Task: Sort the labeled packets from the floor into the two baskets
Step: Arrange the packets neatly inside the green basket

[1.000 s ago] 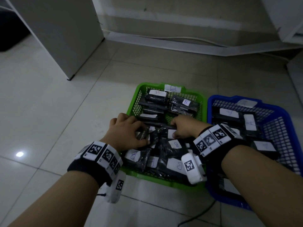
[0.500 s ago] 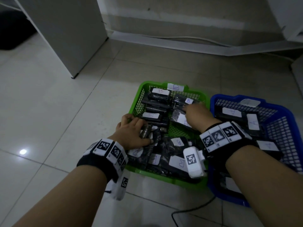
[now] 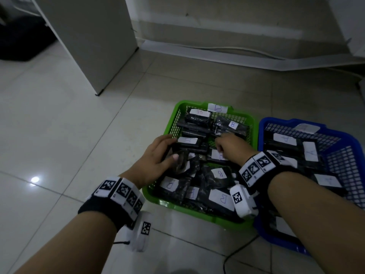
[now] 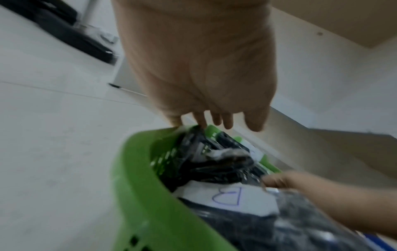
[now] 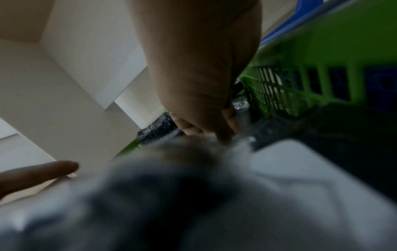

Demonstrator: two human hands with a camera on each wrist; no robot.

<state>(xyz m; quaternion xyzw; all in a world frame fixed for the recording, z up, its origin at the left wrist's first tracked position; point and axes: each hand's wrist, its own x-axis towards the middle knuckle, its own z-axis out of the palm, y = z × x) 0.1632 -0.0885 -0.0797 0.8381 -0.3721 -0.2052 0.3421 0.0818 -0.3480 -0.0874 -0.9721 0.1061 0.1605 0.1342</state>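
Note:
The green basket (image 3: 177,107), tagged B, is piled with black packets bearing white B labels (image 3: 221,198). Beside it on the right, the blue basket (image 3: 280,122) holds packets with A labels (image 3: 284,139). My left hand (image 3: 162,153) lies over the packets at the green basket's left side with fingers straight; its fingertips (image 4: 201,122) touch a packet. Further right in the same basket, my right hand (image 3: 229,144) has its fingers curled and pinches the plastic of a B packet (image 4: 227,197). The right wrist view is blurred, with curled fingers (image 5: 189,129) on dark plastic.
A white cabinet (image 3: 94,36) stands at the back left with a black object (image 3: 19,42) beyond it. A skirting board and a cable run along the far wall. A black cable (image 3: 237,252) lies on the tiles below the baskets. Bare tile floor spreads to the left.
My right hand reached from the near middle of the green basket toward its far part, then drew slightly back. My left hand slid forward along the left side and its fingers straightened.

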